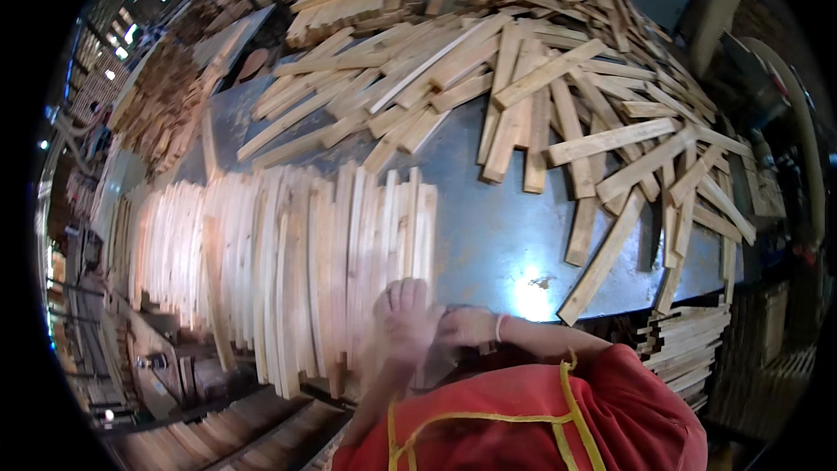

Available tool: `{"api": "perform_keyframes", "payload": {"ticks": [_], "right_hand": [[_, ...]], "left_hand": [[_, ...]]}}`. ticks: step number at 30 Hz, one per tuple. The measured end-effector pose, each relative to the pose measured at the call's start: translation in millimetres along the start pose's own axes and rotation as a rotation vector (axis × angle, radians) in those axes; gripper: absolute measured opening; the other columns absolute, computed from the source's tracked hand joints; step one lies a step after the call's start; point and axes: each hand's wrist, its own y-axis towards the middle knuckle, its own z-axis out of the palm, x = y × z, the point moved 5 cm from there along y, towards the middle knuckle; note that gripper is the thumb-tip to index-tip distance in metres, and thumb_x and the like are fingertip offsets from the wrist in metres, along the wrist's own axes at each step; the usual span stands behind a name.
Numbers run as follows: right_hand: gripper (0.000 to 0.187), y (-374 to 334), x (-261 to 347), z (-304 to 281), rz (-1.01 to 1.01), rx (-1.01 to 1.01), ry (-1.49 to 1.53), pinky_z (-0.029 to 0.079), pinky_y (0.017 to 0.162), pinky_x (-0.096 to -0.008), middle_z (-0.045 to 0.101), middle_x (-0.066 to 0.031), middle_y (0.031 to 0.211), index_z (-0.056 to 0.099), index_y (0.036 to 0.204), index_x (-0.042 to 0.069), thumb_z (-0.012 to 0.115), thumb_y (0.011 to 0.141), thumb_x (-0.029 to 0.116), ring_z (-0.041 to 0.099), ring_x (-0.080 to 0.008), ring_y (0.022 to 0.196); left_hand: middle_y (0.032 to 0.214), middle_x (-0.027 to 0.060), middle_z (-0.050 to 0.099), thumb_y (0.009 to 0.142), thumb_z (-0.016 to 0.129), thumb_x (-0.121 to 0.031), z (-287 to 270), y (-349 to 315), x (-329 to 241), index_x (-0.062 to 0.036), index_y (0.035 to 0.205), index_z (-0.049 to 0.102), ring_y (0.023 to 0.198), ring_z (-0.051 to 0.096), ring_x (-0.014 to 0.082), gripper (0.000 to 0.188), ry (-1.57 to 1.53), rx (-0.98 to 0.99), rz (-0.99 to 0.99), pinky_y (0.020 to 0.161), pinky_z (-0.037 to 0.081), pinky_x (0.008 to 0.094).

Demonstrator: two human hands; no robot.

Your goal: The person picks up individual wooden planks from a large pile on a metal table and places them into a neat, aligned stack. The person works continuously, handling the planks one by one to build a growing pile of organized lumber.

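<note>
A row of pale wooden slats (pixel 296 270), stood on edge and packed side by side, is seen at the near left of a grey metal workbench (pixel 497 227). The left hand (pixel 403 318) is laid flat, fingers together, against the row's right end; the right hand (pixel 466 327) is tucked just beside it, its grip impossible to tell. For a tidy row, even pressure along the end slat and flush near ends would seem best. Loose slats (pixel 558 87) are heaped across the far bench, stacked boards (pixel 684 344) at the right edge. No packages, labels or signs can be made out.
</note>
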Motion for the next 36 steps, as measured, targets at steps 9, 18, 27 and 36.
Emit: {"api": "perform_keyframes", "payload": {"ticks": [9, 18, 27, 36], "right_hand": [[0.018, -70.4, -280.6, -246.0, 0.154, -1.270, 1.366, 0.059, 0.080, -0.0376, 0.071, -0.0086, 0.103, 0.070, 0.112, 0.007, 0.071, 0.102, 0.023, 0.070, -0.0247, 0.088], [0.035, -84.0, -313.3, -313.5, -0.206, -1.602, 1.719, 0.060, 0.102, -0.0494, 0.071, -0.0122, 0.131, 0.063, 0.136, 0.004, 0.066, 0.108, 0.024, 0.069, -0.0298, 0.121], [0.049, -75.8, -147.4, -94.5, 0.171, -0.898, 1.683, 0.061, 0.102, -0.0452, 0.070, -0.0118, 0.122, 0.054, 0.137, 0.005, 0.076, 0.093, 0.005, 0.071, -0.0290, 0.115], [0.048, -19.0, -76.4, 43.6, 0.322, -0.508, 0.986, 0.061, 0.089, -0.0376, 0.077, -0.0142, 0.118, 0.062, 0.140, 0.004, 0.077, 0.095, 0.015, 0.074, -0.0247, 0.105]], "left_hand": [[0.144, 0.0138, 0.055, 0.081, 0.077, -0.029, 8.0, 6.5, 2.4, -0.0056, 0.140, 0.061, 0.142, 0.046, 0.0371, 0.065, 0.095, 0.073, 0.023, 0.122, 0.034, 0.0545], [0.143, 0.0167, 0.058, 0.079, 0.068, -0.019, 4.9, 6.9, 4.7, -0.0038, 0.140, 0.061, 0.136, 0.052, 0.0414, 0.063, 0.031, -0.032, 0.037, 0.118, 0.039, 0.0587], [0.142, 0.0138, 0.057, 0.084, 0.069, -0.023, -0.5, 4.4, 8.4, -0.0047, 0.137, 0.062, 0.138, 0.050, 0.0370, 0.057, -0.026, 0.054, -0.036, 0.119, 0.037, 0.0554], [0.134, 0.0140, 0.060, 0.091, 0.069, -0.036, -11.4, 2.3, 16.9, -0.0043, 0.132, 0.064, 0.130, 0.054, 0.0357, 0.052, -0.183, -0.019, 0.026, 0.115, 0.040, 0.0537]]}}
